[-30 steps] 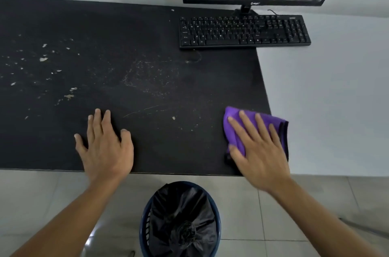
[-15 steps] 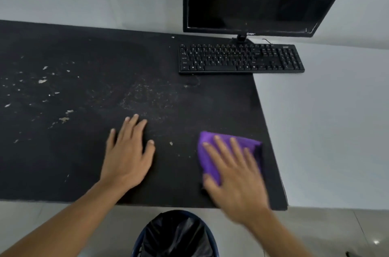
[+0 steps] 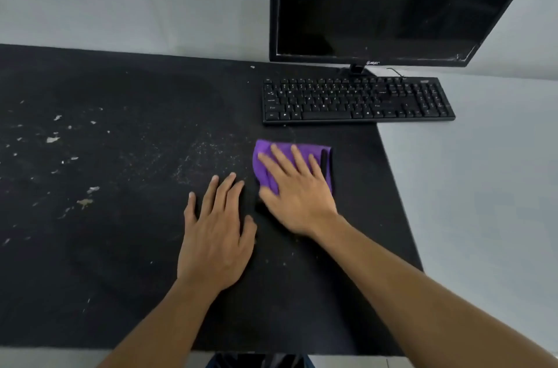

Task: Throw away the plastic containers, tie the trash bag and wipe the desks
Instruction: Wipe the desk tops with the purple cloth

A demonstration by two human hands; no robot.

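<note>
Both hands [image 3: 217, 235] and cloth [image 3: 265, 165] moved farther up desk [image 3: 120, 277].

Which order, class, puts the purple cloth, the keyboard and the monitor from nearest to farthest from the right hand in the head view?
1. Purple cloth: directly under the right hand, pressed flat on the desk.
2. Keyboard: beyond the fingertips, toward the wall.
3. Monitor: behind the keyboard, at the back.

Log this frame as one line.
step: wiping | right hand: flat on purple cloth on black desk | left hand: flat on desk | crumbs: left side | keyboard: behind cloth
</note>
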